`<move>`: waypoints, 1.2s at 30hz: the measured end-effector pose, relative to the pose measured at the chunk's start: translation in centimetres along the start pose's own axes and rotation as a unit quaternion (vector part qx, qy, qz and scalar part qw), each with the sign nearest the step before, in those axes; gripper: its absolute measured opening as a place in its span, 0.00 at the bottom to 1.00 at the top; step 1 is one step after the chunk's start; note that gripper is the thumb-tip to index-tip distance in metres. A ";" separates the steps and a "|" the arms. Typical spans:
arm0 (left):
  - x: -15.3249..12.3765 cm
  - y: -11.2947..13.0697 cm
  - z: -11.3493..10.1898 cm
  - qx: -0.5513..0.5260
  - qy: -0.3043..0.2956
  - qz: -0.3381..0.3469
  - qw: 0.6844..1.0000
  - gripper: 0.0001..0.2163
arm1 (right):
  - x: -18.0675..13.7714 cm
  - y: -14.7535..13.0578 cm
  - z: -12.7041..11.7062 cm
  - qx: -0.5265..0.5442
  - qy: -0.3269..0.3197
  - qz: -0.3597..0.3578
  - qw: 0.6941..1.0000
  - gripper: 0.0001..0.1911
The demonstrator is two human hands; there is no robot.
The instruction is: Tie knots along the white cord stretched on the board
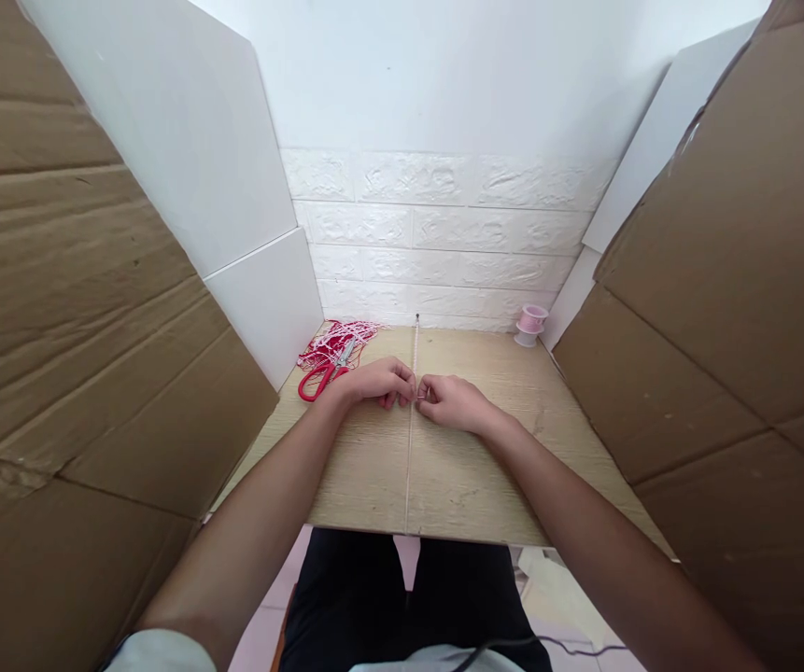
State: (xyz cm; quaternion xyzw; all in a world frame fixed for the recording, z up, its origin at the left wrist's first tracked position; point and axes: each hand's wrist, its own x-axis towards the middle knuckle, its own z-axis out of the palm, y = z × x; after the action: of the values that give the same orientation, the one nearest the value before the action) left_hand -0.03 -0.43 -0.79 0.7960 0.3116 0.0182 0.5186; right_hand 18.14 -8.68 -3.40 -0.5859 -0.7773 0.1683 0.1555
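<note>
A thin pale cord (416, 347) runs from a small dark peg (416, 317) at the back of the wooden table (366, 476) straight toward its front edge. Beside the cord, at mid-table, my left hand (386, 381) is closed in a pinch, its fingertips at the cord. Just to the right, my right hand (452, 401) pinches a fine pink thread, a short piece of which shows near its fingertips. The two hands almost meet. The exact grip is too small to make out.
Red-handled scissors (318, 381) lie left of my left hand, against a tangle of red and pink-white threads (345, 332). Two stacked spools (530, 324), the upper pink, stand at the back right. Cardboard walls (79, 308) flank both sides; a white brick-patterned wall (444, 224) rises behind.
</note>
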 end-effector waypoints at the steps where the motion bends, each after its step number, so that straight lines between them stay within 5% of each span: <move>1: 0.0 0.0 0.0 0.000 0.001 0.000 1.000 0.08 | 0.0 0.0 0.0 0.000 0.001 -0.001 1.000 0.08; 36: -0.6 0.8 -0.2 0.001 -0.001 -0.040 0.999 0.10 | -0.1 0.2 -0.8 0.039 -0.009 0.025 0.999 0.08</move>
State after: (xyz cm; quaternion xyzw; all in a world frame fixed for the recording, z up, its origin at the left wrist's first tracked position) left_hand -0.20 -0.82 0.10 0.7837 0.3426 -0.0032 0.5180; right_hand 18.71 -8.66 -2.74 -0.5971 -0.7565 0.2078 0.1674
